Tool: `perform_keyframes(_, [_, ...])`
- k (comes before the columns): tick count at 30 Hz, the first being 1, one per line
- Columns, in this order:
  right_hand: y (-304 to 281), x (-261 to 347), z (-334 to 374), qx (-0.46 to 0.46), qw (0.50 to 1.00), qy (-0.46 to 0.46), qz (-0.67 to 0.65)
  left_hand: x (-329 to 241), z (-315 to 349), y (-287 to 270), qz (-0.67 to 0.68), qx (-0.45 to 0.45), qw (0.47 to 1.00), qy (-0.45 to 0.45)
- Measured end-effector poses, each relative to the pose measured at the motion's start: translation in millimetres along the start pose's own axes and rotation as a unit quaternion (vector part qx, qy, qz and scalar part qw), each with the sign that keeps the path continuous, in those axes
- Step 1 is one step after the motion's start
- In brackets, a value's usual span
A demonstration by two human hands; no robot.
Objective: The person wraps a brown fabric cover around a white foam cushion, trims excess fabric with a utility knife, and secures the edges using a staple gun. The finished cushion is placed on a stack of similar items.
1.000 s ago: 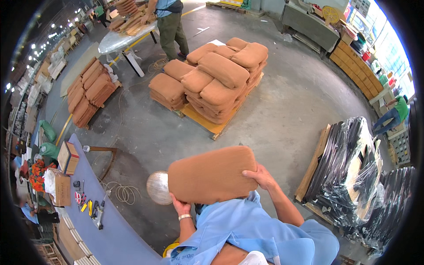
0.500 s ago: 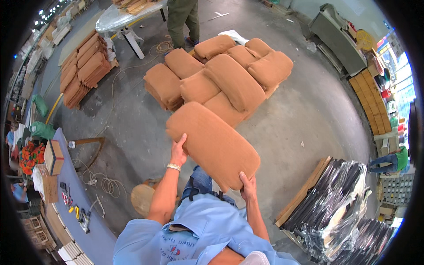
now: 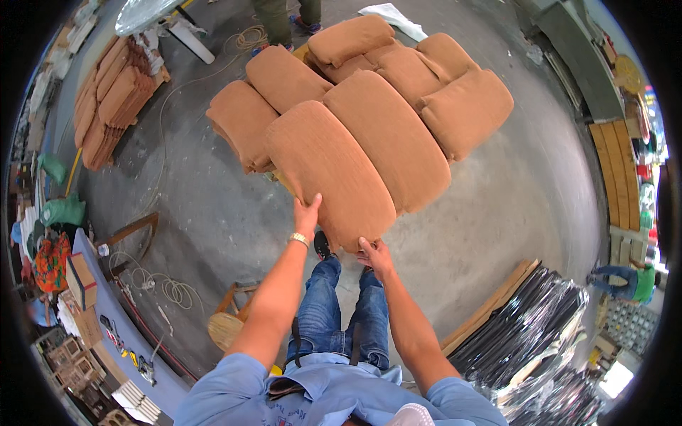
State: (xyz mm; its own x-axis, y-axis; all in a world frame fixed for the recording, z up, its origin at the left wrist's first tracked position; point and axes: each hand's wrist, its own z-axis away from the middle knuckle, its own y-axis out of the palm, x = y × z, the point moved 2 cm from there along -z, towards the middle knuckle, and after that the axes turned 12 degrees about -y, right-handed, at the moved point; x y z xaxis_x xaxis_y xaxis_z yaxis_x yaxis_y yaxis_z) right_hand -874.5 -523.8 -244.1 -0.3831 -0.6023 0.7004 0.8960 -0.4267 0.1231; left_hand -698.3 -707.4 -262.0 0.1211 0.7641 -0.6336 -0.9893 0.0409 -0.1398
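Observation:
An orange-brown padded cushion (image 3: 330, 174) lies on the near side of a stack of similar cushions. My left hand (image 3: 307, 216) grips its left edge, the thumb on top and the fingers out of sight below. At the near end, my right hand (image 3: 374, 255) is closed on the corner, its thumb also on top. Right alongside is another long cushion (image 3: 387, 142), slanting the same way. Behind these two, several more cushions (image 3: 291, 82) are piled at differing angles.
More folded brown pieces (image 3: 114, 99) are stacked at the far left. A blue-topped table (image 3: 135, 312) with tools runs along my left, near a round wooden stool (image 3: 226, 330). Plastic-wrapped dark panels (image 3: 522, 326) stand at near right. Someone's legs (image 3: 273, 21) show behind the stack.
Both hands have carried the cushion forward, away from my body, and laid it against the stack beside the long cushion. My arms are now stretched out and my legs show more.

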Motion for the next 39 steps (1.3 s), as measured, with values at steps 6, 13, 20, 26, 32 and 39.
perform_keyframes(6, [-10, -4, -18, -0.072, 0.991, -0.033, -0.105, 37, 61, -3, 0.074, 0.038, 0.994, -0.072])
perform_keyframes(13, [-30, -10, -42, -0.017, 0.994, 0.015, -0.104, 53, 143, -4, -0.08, -0.006, 0.994, -0.075])
perform_keyframes(20, [-59, 10, -38, 0.0, 0.999, -0.003, -0.047, 222, 244, -36, -0.018, -0.101, 0.99, -0.092])
perform_keyframes(26, [-92, -14, -75, 0.117, 0.99, 0.017, 0.082, 311, 360, -44, -0.055, -0.237, 0.954, -0.173])
perform_keyframes(32, [-60, -86, -78, 0.284, 0.895, 0.022, 0.344, 451, 412, -45, 0.035, -0.305, 0.931, -0.197])
perform_keyframes(39, [92, -172, 60, 0.481, 0.715, 0.032, 0.507, 576, 487, -117, 0.173, -0.41, 0.86, -0.249])
